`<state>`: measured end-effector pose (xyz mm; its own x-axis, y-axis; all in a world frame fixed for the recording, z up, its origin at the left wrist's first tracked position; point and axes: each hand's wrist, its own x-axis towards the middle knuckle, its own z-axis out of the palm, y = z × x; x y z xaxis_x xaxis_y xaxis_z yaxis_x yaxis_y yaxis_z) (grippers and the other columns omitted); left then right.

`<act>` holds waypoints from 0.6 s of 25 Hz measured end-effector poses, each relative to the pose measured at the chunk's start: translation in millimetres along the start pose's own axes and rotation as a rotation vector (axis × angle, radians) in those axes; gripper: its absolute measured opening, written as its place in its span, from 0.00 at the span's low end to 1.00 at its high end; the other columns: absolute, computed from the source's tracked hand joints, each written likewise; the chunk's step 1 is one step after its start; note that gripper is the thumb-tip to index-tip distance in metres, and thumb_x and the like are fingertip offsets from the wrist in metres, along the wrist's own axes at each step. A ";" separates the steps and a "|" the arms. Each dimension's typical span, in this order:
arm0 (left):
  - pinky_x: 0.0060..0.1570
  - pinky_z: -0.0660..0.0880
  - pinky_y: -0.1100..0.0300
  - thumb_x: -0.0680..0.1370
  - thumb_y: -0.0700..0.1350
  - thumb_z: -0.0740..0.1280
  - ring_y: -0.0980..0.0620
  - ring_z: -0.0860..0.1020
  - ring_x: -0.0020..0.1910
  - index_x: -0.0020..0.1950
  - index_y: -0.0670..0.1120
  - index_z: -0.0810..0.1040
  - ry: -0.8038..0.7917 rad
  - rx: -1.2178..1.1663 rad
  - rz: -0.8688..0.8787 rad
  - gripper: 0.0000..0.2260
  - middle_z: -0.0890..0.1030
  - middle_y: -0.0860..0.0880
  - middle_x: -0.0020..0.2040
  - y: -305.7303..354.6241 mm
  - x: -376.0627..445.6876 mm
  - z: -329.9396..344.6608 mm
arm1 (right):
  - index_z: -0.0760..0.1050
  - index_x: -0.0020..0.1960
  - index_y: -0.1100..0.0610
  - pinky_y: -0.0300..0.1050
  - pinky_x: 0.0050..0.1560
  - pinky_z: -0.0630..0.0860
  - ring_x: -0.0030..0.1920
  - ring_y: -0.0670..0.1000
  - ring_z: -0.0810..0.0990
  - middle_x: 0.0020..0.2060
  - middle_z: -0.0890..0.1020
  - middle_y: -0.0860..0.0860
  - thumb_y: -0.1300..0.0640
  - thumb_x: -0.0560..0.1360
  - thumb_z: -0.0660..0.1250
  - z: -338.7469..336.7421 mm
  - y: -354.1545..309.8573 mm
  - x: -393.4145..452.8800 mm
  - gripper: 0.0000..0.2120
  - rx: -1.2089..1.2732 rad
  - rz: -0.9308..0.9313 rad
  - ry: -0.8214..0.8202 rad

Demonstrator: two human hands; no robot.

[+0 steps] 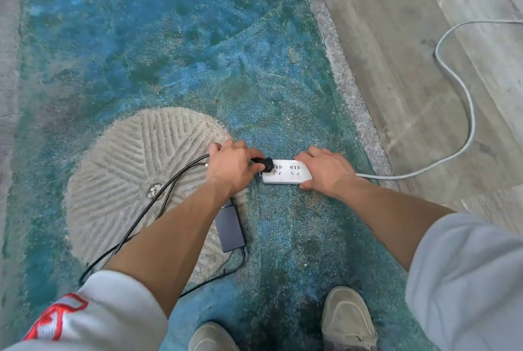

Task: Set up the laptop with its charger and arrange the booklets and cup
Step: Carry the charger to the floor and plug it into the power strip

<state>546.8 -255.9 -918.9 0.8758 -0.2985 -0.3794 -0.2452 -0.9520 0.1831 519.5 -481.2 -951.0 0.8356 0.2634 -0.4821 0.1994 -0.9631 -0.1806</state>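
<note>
A: White power strip point(286, 172) is lying on the blue-green rug point(198, 53), its pale cable point(452, 73) trailing right across the wooden floor point(410, 39).

B: Hands?

A: Right hand point(322, 171) is gripping the strip's right end, fingers curled over the far edge, thumb on the near one. Left hand point(232, 165) is pinching the black charger plug point(264, 165), which is sitting at the strip's left-end socket; how deep it is seated, cannot tell.

B: Charger brick?

A: Dark adapter brick point(229, 227) is lying on the rug just beside the left forearm, partly on the beige round patch point(135, 175). Its black cords point(158, 198) are looping left over that patch.

B: Laptop, booklets, cup?

A: Out of view.
</note>
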 end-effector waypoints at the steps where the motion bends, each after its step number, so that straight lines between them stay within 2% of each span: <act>1: 0.51 0.59 0.50 0.79 0.62 0.59 0.50 0.71 0.54 0.64 0.63 0.76 0.000 -0.017 -0.007 0.16 0.72 0.54 0.46 0.1 -0.3 2.2 | 0.68 0.66 0.48 0.50 0.59 0.72 0.56 0.51 0.74 0.55 0.75 0.49 0.44 0.69 0.73 1.5 1.0 0.1 0.29 0.009 0.003 0.004; 6: 0.53 0.61 0.49 0.79 0.62 0.60 0.49 0.72 0.55 0.64 0.61 0.76 0.024 0.021 0.027 0.16 0.77 0.53 0.49 3.3 0.8 5.0 | 0.68 0.66 0.47 0.52 0.61 0.71 0.56 0.52 0.73 0.54 0.75 0.49 0.43 0.69 0.73 7.6 -0.1 -2.0 0.29 -0.008 0.007 0.049; 11: 0.46 0.56 0.51 0.78 0.60 0.60 0.48 0.73 0.51 0.58 0.58 0.81 0.077 0.137 0.094 0.15 0.80 0.51 0.47 13.2 -3.4 3.6 | 0.68 0.67 0.47 0.53 0.62 0.71 0.57 0.52 0.73 0.55 0.75 0.49 0.42 0.69 0.73 6.8 -1.1 -3.1 0.29 -0.007 0.018 0.049; 15: 0.49 0.61 0.50 0.78 0.59 0.60 0.47 0.74 0.51 0.57 0.57 0.81 0.068 0.141 0.091 0.15 0.80 0.51 0.47 9.0 -7.9 1.0 | 0.68 0.67 0.47 0.54 0.61 0.71 0.58 0.52 0.73 0.56 0.76 0.49 0.41 0.70 0.72 9.7 -7.0 -4.5 0.29 -0.021 -0.003 0.079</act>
<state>537.3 -262.2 -915.2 0.8724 -0.3829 -0.3038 -0.3762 -0.9228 0.0827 509.3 -475.1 -955.9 0.8727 0.2623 -0.4118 0.2123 -0.9634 -0.1637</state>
